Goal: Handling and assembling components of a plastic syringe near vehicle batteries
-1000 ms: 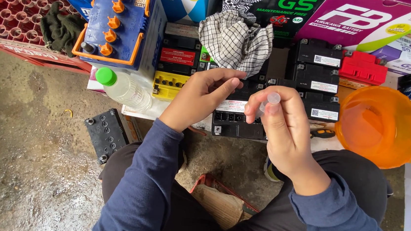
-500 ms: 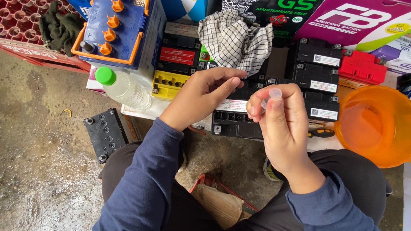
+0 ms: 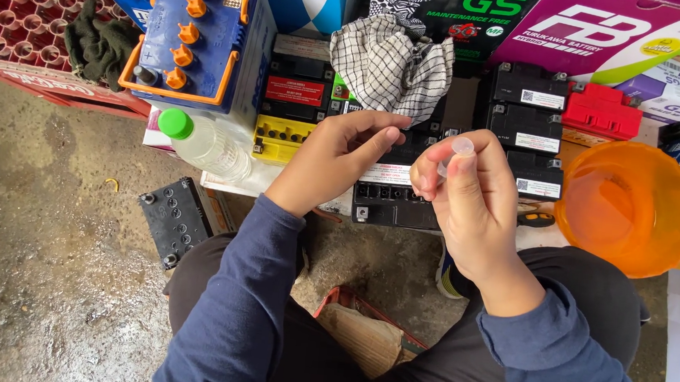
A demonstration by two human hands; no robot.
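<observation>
An orange translucent plastic bowl [image 3: 630,206] is sitting at the right, and whether it is holding any liquid cannot be told. A clear plastic bottle with a green cap [image 3: 203,142] is lying on its side to the left, with what looks like clear liquid inside. A red plastic crate with round cells [image 3: 19,15] is standing at the far left, and a dark green crumpled cloth [image 3: 100,43] is lying on its corner. A blue battery with orange caps and an orange handle [image 3: 198,35] is standing just beside the crate. A black-and-white checked cloth [image 3: 390,66] is draped over the small black batteries [image 3: 527,109] behind the hands.

The right hand [image 3: 470,202] is holding a small clear plastic tube with a rounded cap [image 3: 460,148] upright; the fingers are curled closed around it, with the thumb pressing its side and only the top showing above the fingertips [image 3: 428,170]. The left hand [image 3: 339,154] is hovering over a small black battery with a white label [image 3: 393,189], its fingers loosely bent and nearly together, holding nothing that can be seen. The tube is sitting just beside the left hand's fingertips, not touching them, above the same battery. Another black battery with round terminals [image 3: 177,219] is lying on the wet concrete floor [image 3: 30,270] by the left knee.
</observation>
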